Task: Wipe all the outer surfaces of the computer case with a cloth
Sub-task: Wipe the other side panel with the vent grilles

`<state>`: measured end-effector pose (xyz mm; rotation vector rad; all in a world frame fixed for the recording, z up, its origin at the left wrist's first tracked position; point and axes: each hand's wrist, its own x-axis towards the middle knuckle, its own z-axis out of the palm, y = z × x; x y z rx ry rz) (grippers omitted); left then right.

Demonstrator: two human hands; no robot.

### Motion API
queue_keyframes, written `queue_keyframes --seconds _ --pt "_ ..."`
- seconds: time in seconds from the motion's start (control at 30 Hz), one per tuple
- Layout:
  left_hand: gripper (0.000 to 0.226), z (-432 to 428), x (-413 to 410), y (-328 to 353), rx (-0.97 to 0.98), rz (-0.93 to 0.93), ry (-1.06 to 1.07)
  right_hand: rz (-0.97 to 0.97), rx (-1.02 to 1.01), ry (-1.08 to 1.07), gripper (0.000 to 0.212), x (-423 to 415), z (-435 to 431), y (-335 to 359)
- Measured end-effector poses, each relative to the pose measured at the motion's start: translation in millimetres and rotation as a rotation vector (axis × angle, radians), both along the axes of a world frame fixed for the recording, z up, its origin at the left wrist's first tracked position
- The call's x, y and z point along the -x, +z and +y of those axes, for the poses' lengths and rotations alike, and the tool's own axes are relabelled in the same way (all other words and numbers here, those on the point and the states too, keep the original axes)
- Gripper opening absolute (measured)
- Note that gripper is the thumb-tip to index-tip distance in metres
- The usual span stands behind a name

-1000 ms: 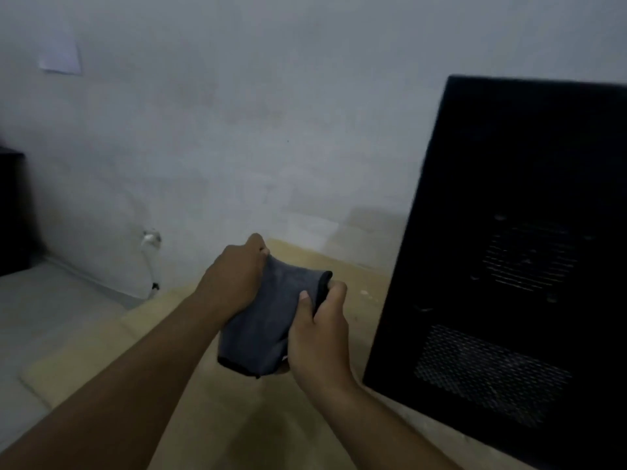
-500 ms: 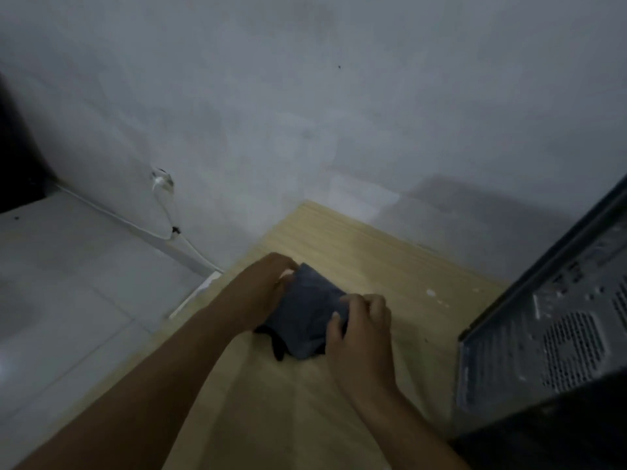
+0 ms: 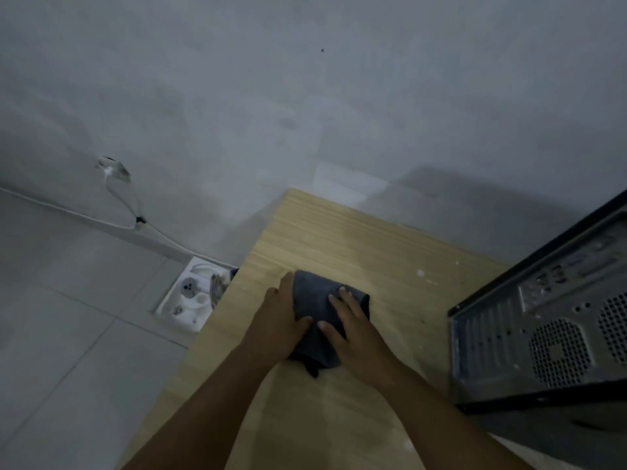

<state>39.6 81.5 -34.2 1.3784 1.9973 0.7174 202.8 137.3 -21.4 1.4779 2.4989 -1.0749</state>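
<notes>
A folded dark grey cloth (image 3: 310, 296) lies flat on the light wooden table (image 3: 373, 252). My left hand (image 3: 274, 320) rests along the cloth's left edge with straight fingers, its thumb lying on the fabric. My right hand (image 3: 353, 329) presses on the cloth's right half with its fingers spread flat. The black computer case (image 3: 543, 334) stands at the right edge of the view, well clear of both hands. Its grey metal rear panel, with round fan grilles, faces me.
The table's left edge runs diagonally, with grey floor tiles beyond it. A white tray (image 3: 190, 296) with small items sits on the floor by the table corner. A white cable (image 3: 125, 201) hangs from the wall and trails along the floor. The grey wall stands close behind the table.
The cloth has come down from mid-air onto the table, and both hands have gone from gripping it to lying flat on it. The view has tilted down, so the case now sits at the right edge.
</notes>
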Motion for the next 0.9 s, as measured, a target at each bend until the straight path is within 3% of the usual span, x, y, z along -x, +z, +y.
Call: queue_keyframes --seconds 0.1,0.2,0.4,0.57,0.73,0.83,0.9 --pt "0.037 8 -1 14 0.162 -0.11 0.068 -0.025 -0.009 0.035 0.065 -15 10 8" --pt "0.028 3 7 24 0.264 -0.114 0.066 -0.087 -0.012 0.097 0.069 -27 15 14" --pt "0.031 -11 -12 31 0.08 0.271 0.05 -0.126 -0.318 -0.115 0.045 -19 -11 23" --pt "0.036 -10 -6 20 0.303 0.068 0.065 -0.337 -0.176 0.007 0.062 -7 -25 24" --pt "0.042 -9 -4 29 0.19 0.417 -0.063 -0.464 -0.123 -0.033 0.066 12 -14 41" --pt "0.066 -10 -2 28 0.062 0.394 -0.272 -0.414 -0.092 -0.019 0.082 17 -11 42" --pt "0.075 -12 -1 26 0.138 0.468 -0.422 -0.397 -0.036 -0.014 0.092 13 -8 37"
